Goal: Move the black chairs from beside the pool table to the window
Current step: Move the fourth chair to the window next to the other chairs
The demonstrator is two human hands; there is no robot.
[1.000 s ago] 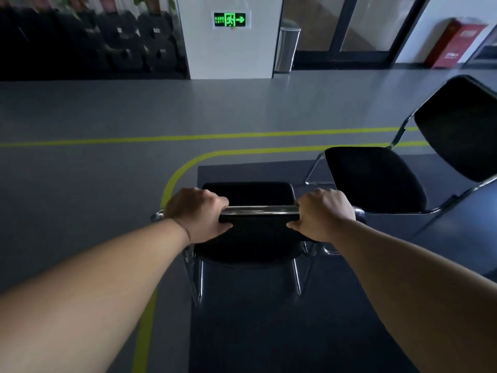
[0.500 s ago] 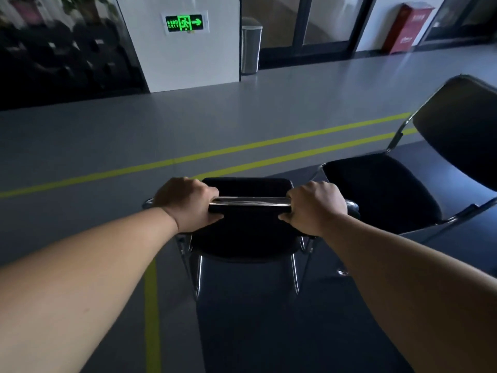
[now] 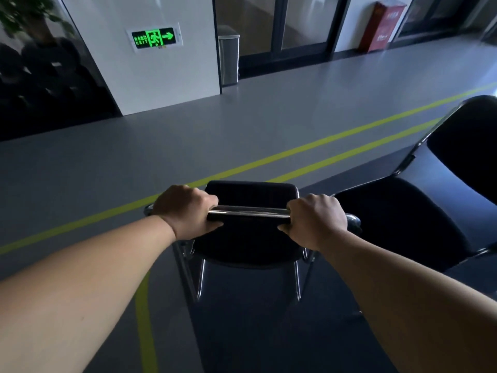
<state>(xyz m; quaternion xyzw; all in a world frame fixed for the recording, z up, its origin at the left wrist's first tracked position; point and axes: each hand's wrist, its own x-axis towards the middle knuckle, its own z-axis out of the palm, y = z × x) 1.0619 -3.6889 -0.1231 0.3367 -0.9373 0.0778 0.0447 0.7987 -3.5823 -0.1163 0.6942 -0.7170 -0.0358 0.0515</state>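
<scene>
both hands, left hand (image 3: 185, 211) and right hand (image 3: 317, 219), are clamped on the black chair (image 3: 250, 232) top rail, just left of the second chair (image 3: 403, 219); its legs, probably lifted, could snag that neighbour when swung.

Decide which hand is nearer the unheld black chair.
Right. The right hand grips the held chair at the end of its top bar beside the unheld chair; the left hand grips the opposite end, farther away.

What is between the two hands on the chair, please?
In the head view, only a bare stretch of the metal top bar of the chair lies between the left hand and the right hand.
</scene>
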